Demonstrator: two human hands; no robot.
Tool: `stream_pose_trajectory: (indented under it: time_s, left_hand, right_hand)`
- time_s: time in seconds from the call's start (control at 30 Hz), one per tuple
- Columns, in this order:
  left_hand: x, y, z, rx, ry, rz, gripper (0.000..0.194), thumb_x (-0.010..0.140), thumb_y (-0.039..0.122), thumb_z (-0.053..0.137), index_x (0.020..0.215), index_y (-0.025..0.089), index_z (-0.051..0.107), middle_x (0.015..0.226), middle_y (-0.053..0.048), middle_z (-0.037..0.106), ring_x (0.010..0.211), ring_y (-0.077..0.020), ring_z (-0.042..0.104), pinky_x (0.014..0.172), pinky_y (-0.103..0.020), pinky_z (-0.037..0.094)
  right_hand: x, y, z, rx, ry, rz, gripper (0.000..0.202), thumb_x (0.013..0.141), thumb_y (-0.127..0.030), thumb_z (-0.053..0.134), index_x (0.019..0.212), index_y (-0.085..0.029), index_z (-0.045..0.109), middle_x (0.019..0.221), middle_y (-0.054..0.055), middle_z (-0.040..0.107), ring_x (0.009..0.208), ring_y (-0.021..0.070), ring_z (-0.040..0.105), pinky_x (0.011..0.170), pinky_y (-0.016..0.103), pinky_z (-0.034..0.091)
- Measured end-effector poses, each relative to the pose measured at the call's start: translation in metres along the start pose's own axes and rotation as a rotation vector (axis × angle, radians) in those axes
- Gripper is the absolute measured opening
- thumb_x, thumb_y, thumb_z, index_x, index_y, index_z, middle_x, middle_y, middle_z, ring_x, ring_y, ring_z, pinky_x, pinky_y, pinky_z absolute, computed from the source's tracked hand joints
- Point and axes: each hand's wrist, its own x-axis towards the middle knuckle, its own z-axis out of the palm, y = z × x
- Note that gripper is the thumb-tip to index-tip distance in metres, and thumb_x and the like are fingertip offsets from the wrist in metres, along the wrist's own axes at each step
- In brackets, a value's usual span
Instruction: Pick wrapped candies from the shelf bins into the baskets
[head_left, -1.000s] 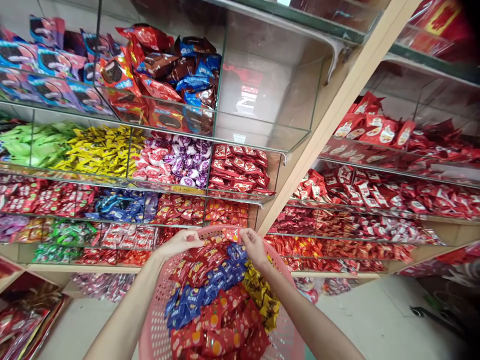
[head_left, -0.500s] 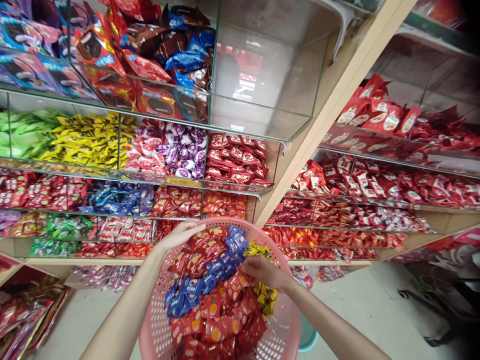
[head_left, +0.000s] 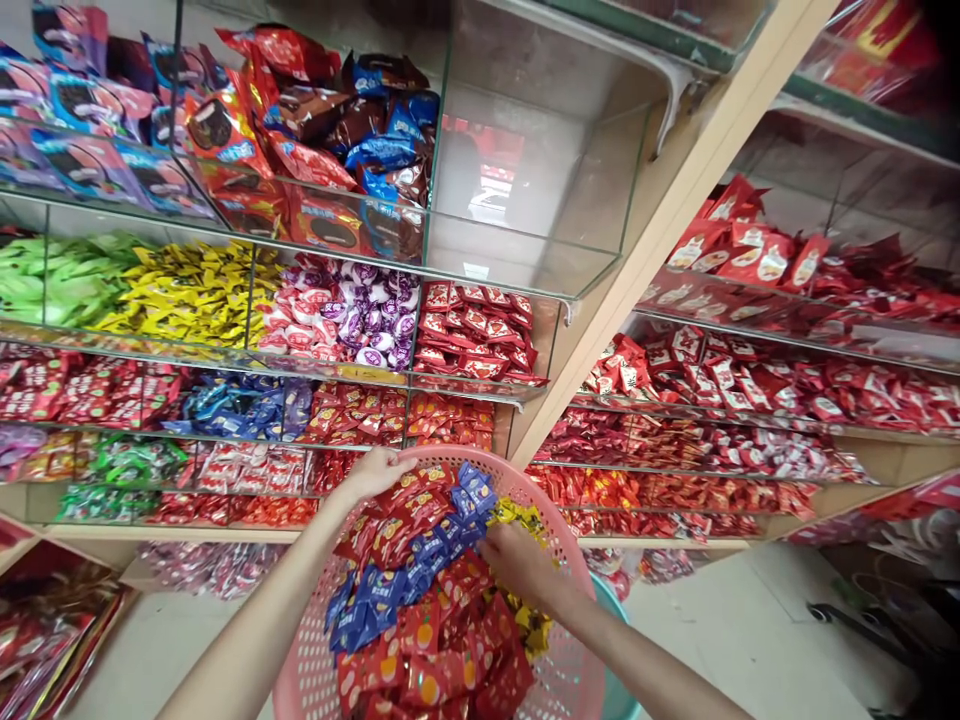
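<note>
A pink perforated plastic basket (head_left: 577, 640) holds wrapped candies: red packets with orange fruit prints (head_left: 427, 670), a band of blue packets (head_left: 424, 555) and yellow ones (head_left: 517, 515) along the right side. My left hand (head_left: 375, 472) is closed on the basket's far-left rim. Inside the basket, my right hand (head_left: 517, 562) is closed, its fingers bent down among the candies between the blue, red and yellow packets. What those fingertips hold is hidden.
Tiered glass shelves beyond the basket carry yellow candies (head_left: 195, 300), purple-and-white candies (head_left: 375, 310) and red packets (head_left: 476, 330). A wooden post (head_left: 600, 310) divides them from the right-hand shelves. A teal tub (head_left: 619, 690) stands partly behind the basket.
My left fingers, earlier stretched over the rim, are now curled on it. My right hand has moved slightly left and down among the candies. The shelves sit a little lower in view.
</note>
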Motion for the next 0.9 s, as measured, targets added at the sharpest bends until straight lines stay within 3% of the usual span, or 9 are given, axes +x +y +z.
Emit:
stream_pose_trajectory:
  time_s: [0.2,0.33,0.4,0.57,0.7,0.9]
  left_hand:
    - [0.002,0.010,0.005,0.193,0.127,-0.124,0.051,0.076,0.063,0.032,0.076,0.019,0.058,0.084,-0.013,0.067,0.083,-0.0331,0.062,0.064,-0.036,0.042]
    - [0.000,0.009,0.014,0.241,0.183,-0.133,0.043,0.081,0.054,0.030,0.080,0.020,0.056,0.091,-0.013,0.067,0.085,-0.0324,0.062,0.067,-0.037,0.043]
    - [-0.001,0.008,0.018,0.254,0.209,-0.124,0.042,0.081,0.054,0.031,0.078,0.020,0.055,0.090,-0.012,0.067,0.084,-0.0305,0.063,0.067,-0.036,0.043]
    - [-0.003,0.005,0.024,0.275,0.286,-0.103,0.052,0.079,0.063,0.028,0.077,0.020,0.055,0.089,-0.012,0.067,0.084,-0.0278,0.063,0.067,-0.034,0.043]
    - [-0.005,0.005,0.026,0.274,0.317,-0.082,0.058,0.078,0.067,0.024,0.078,0.019,0.056,0.087,-0.012,0.066,0.082,-0.0272,0.063,0.066,-0.033,0.042]
    - [-0.006,0.006,0.027,0.277,0.334,-0.057,0.063,0.076,0.072,0.023,0.082,0.018,0.056,0.089,-0.012,0.065,0.081,-0.0282,0.063,0.063,-0.033,0.041]
  right_hand:
    - [0.045,-0.007,-0.034,-0.073,0.118,-0.065,0.031,0.083,-0.026,0.046,0.053,-0.018,0.047,0.050,-0.001,0.048,0.048,0.0105,0.040,0.050,0.025,0.025]
    - [0.107,-0.008,-0.045,-0.044,0.137,-0.074,0.016,0.085,-0.025,0.046,0.092,-0.018,0.058,0.072,0.000,0.059,0.065,0.0118,0.052,0.061,0.023,0.036]
    - [0.141,-0.005,-0.039,-0.031,0.084,-0.047,0.020,0.085,-0.024,0.049,0.103,-0.018,0.056,0.079,0.001,0.061,0.072,0.0124,0.055,0.068,0.025,0.040]
    - [0.201,0.004,-0.004,0.011,-0.171,0.093,0.026,0.086,-0.032,0.053,0.103,-0.013,0.057,0.101,0.005,0.059,0.084,0.0162,0.058,0.073,0.034,0.050]
    - [0.220,0.010,0.017,0.033,-0.292,0.189,0.029,0.086,-0.032,0.053,0.110,-0.014,0.054,0.110,0.006,0.056,0.092,0.0189,0.057,0.077,0.037,0.050]
    - [0.236,0.016,0.028,0.062,-0.362,0.308,0.031,0.086,-0.032,0.053,0.111,-0.014,0.053,0.111,0.007,0.055,0.093,0.0199,0.057,0.077,0.038,0.050]
